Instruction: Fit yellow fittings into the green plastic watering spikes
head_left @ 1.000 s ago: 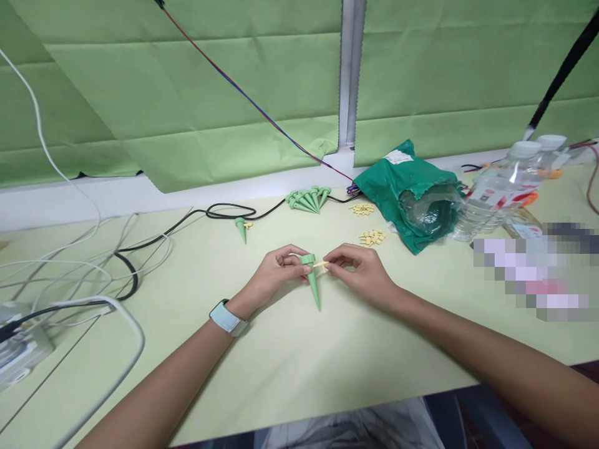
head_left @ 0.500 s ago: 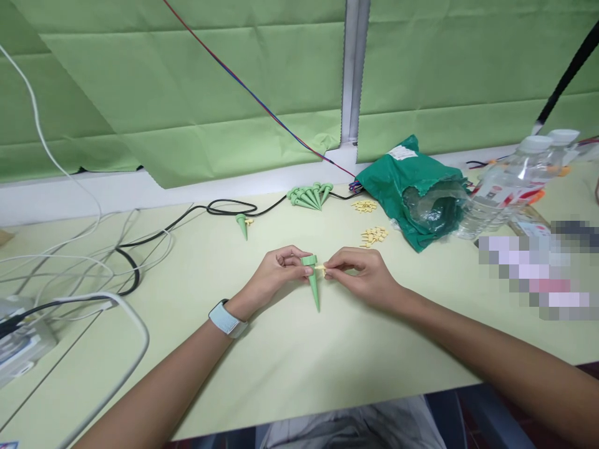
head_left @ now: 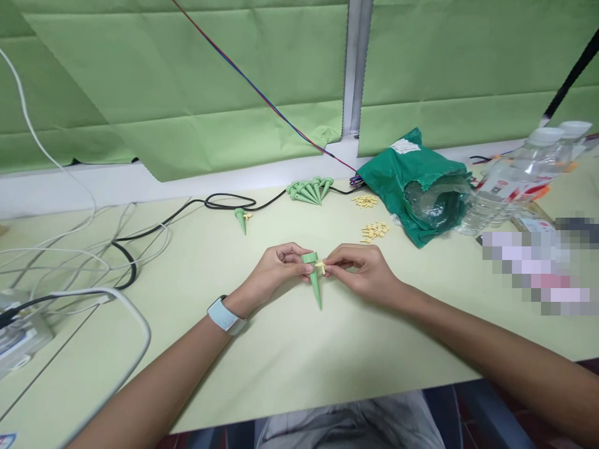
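Note:
A green spike [head_left: 316,288] hangs point down over the table, its capped top pinched between the thumb and fingers of my left hand [head_left: 284,266]. At its right side, my right hand [head_left: 360,268] pinches a small yellow valve piece [head_left: 321,267], whose inner end meets the spike near the cap. Farther back lies another green spike [head_left: 241,219] with a yellow piece [head_left: 248,216] at its side. A cluster of green spikes [head_left: 309,190] rests near the wall. Two piles of yellow pieces, a rear pile [head_left: 365,201] and a nearer pile [head_left: 375,231], lie to the right.
A torn green bag [head_left: 393,168] holding clear plastic stands at the back right beside clear bottles [head_left: 510,178]. Tangled white and black cables [head_left: 135,265] spread over the left of the table [head_left: 262,374]. A blurred patch covers something at the right.
The yellow piece has turned slightly in my right fingers and shows more of its shape beside the spike. The whole view has shifted a little; my left hand keeps its hold.

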`<state>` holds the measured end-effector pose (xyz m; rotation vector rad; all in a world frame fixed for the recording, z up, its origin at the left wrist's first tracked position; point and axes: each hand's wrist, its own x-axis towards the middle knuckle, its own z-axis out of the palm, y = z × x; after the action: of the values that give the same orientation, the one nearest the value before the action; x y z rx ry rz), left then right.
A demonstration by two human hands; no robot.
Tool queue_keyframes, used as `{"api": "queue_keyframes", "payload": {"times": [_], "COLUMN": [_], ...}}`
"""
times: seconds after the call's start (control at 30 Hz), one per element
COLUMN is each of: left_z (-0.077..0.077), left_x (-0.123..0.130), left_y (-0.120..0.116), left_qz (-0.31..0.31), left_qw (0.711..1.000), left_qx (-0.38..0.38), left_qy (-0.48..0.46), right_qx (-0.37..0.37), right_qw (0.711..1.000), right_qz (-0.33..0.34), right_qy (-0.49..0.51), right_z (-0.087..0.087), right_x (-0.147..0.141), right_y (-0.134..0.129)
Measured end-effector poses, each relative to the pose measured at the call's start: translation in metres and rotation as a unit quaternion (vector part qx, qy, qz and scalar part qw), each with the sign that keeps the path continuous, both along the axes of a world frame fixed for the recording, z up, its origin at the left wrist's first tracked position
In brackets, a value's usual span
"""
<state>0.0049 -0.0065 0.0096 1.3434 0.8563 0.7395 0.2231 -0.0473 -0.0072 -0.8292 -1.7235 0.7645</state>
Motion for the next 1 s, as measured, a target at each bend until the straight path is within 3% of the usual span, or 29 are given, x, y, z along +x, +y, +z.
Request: {"api": "queue_keyframes", "payload": {"times": [0.2, 0.5, 0.73, 1.0], "left_z": [0.0002, -0.0031, 0.0002, 0.0006], "left_x": [0.0026, 0.0007, 0.0038, 0.0033], "left_y": [-0.0024, -0.0004, -0.0033, -0.0002], "left_qz": [0.012, 0.0, 0.003, -0.01], "left_qw": [1.0, 1.0, 1.0, 1.0], "left_qx": [0.01, 0.013, 0.01, -0.015], "left_qy": [0.002, 0.015, 0.012, 0.015], "right_qx": [-0.128, -0.074, -0.205, -0.123], "right_qw": [0.988, 0.997, 0.971, 0.992], "right_qz": [0.022, 0.007, 0.033, 0.027], "right_qy": [0.08, 0.035, 0.118, 0.026], "right_z": [-0.0052, -0.0055, -0.0079, -0.0018], "right_x": [-0.0057, -0.0051, -0.0088, -0.002], "right_y": [-0.0024, -0.0027, -0.0018, -0.0009]}}
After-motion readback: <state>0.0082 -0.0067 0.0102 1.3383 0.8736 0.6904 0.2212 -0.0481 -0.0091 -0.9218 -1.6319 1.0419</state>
